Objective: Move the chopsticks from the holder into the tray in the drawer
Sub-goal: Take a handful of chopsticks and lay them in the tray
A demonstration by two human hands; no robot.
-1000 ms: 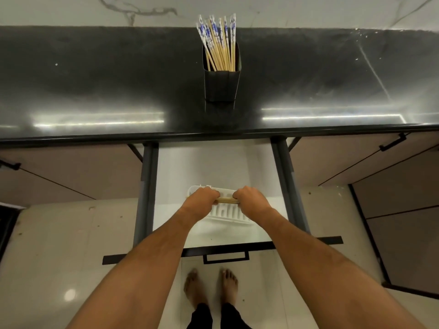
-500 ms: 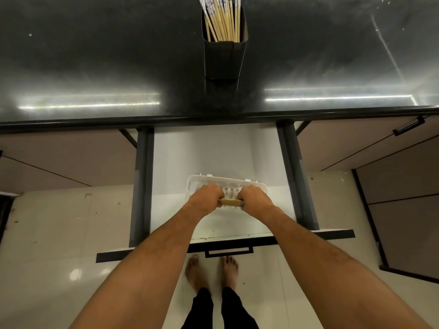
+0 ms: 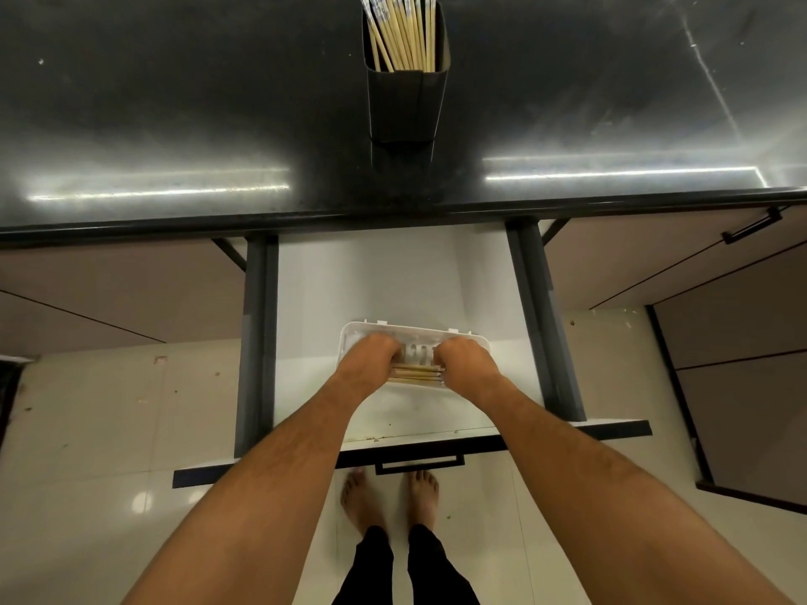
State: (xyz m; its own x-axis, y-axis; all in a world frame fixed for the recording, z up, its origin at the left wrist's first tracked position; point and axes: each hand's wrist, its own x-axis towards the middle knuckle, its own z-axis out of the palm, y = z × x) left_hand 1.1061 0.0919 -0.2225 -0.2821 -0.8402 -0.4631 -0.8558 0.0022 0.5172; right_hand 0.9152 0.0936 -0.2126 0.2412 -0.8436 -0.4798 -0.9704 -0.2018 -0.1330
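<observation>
Head view looks down on a black table (image 3: 174, 102) with an open drawer (image 3: 393, 281) pulled out below it; white tray (image 3: 410, 336) sits in the drawer toward its front, near centre frame; left hand (image 3: 369, 358) at the tray's 9 o'clock end, right hand (image 3: 465, 358) at its 3 o'clock end, both knuckles up, fingers curled down into the tray; a bundle of chopsticks (image 3: 417, 373) lies crosswise between the two hands, at the tray's 6 o'clock edge, ends hidden under the hands; each grip looks closed round one end of the bundle, fingertips not visible; black holder (image 3: 406, 107) stands upright on the table at 12 o'clock from the tray, well apart from it; remaining chopsticks (image 3: 404, 32) stand in it, leaning slightly, tops cut by the frame; drawer handle (image 3: 419, 465) at 6 o'clock; bare feet (image 3: 388, 499) on the pale tiled floor (image 3: 109, 408) below it; cabinet fronts either side.
</observation>
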